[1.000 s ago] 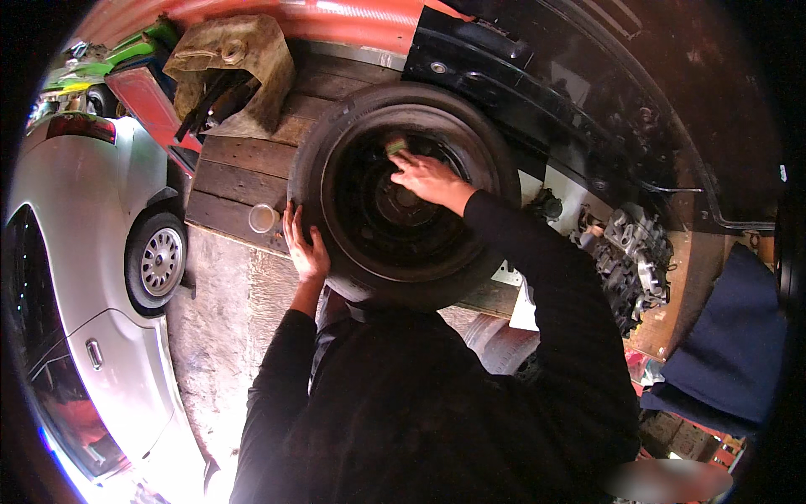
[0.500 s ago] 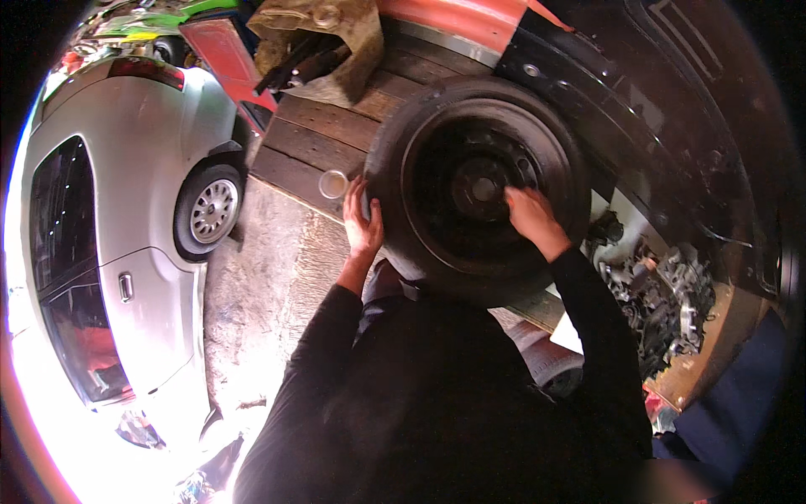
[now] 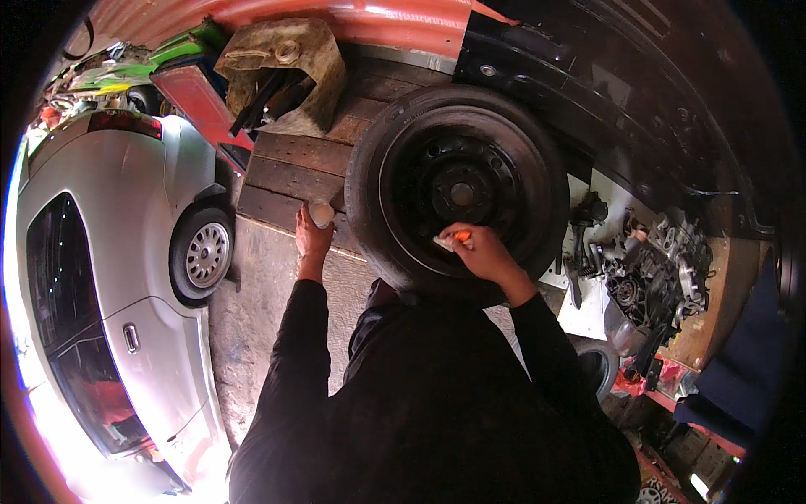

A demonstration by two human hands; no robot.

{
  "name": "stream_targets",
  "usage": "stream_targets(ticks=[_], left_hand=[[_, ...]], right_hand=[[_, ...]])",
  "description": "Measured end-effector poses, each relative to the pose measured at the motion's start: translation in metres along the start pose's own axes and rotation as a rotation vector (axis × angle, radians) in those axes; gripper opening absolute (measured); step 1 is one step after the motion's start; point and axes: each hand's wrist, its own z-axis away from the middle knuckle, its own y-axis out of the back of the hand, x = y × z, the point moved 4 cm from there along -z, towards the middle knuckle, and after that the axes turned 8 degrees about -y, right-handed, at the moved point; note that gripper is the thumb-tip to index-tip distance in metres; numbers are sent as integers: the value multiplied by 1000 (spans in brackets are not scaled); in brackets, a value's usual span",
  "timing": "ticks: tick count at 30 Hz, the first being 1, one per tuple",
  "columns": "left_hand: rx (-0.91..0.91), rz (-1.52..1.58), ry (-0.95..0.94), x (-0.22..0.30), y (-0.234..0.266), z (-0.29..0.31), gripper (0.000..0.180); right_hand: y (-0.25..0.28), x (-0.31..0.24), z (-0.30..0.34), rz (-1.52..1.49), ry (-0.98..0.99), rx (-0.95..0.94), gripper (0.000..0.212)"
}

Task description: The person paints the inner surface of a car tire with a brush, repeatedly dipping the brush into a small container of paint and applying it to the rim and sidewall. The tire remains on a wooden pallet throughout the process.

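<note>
A car wheel [image 3: 544, 197], a black tyre on a dark steel rim [image 3: 504, 210], lies flat on the wooden bench in front of me. At the bench's near edge, left of the tyre, my left hand [image 3: 312, 239] has its fingers closed around a small pale cup [image 3: 321, 214]. Over the near part of the rim, my right hand [image 3: 485, 254] is closed on a small tool with an orange part [image 3: 463, 236] and a pale end. Its exact kind is hidden by my fingers. The pale end points left, close to the rim's inner face.
A cut-open, dirty canister [image 3: 323, 84] with dark tools inside stands on the wooden planks [image 3: 290, 176]. Greasy engine parts [image 3: 663, 277] lie at right, beside a large dark panel [image 3: 579, 92]. A silver car [image 3: 126, 227] is parked at left; another tyre [image 3: 598, 370] lies low right.
My left hand has left the tyre's side and taken hold of the cup. My right hand has moved from right of the hub toward the rim's near side. The view has shifted.
</note>
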Motion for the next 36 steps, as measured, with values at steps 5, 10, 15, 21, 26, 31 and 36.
stream_targets(ticks=[5,10,15,21,26,31,36], left_hand=[[171,25,-123,-16,-6,3,82],[277,260,-134,-9,9,12,76],[359,353,-254,67,86,38,81],[381,499,-393,149,148,80,94],[293,666,-322,179,148,107,102],[282,603,-442,191,146,118,104],[251,579,-451,193,138,123,102]], right_hand=[[0,-6,6,-125,-51,129,18],[-5,12,9,-490,-4,208,22],[18,-48,28,-828,97,246,27],[26,-136,41,-848,368,205,21],[6,-160,42,-439,715,75,8],[-6,-161,51,-161,763,-19,12],[-5,-165,55,-64,734,-30,8]])
